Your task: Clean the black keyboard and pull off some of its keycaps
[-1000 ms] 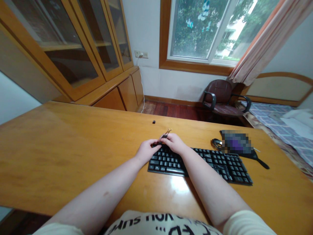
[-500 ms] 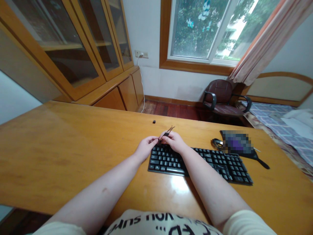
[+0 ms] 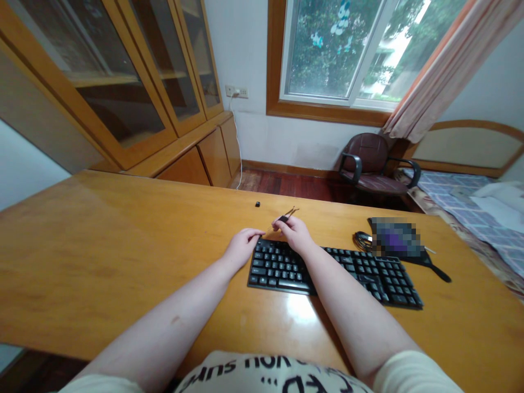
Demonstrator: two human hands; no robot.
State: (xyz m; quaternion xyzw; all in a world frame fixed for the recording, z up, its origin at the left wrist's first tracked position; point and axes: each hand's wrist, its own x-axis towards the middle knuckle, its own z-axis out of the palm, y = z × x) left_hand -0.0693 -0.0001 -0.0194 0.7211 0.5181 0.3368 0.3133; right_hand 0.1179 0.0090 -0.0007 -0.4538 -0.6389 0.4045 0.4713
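A black keyboard [image 3: 339, 268] lies on the wooden desk [image 3: 102, 245] in front of me. My right hand [image 3: 295, 233] is above its far left corner, fingers pinched on a thin metal tool like tweezers [image 3: 286, 215], with a small dark piece at its grip; I cannot tell if it is a keycap. My left hand [image 3: 242, 245] rests curled at the keyboard's left far edge, its fingertips close together near the corner keys, with nothing visible in them.
A tiny black piece [image 3: 257, 204] lies alone on the desk beyond my hands. A coiled cable [image 3: 362, 240] and a dark flat item with a handle [image 3: 426, 261] sit behind the keyboard's right end. An armchair [image 3: 370, 164], bed and cabinets stand beyond the desk.
My right hand has lifted the tweezers up and away from the keyboard's corner, towards the far right. My left hand has drawn back slightly from the tool.
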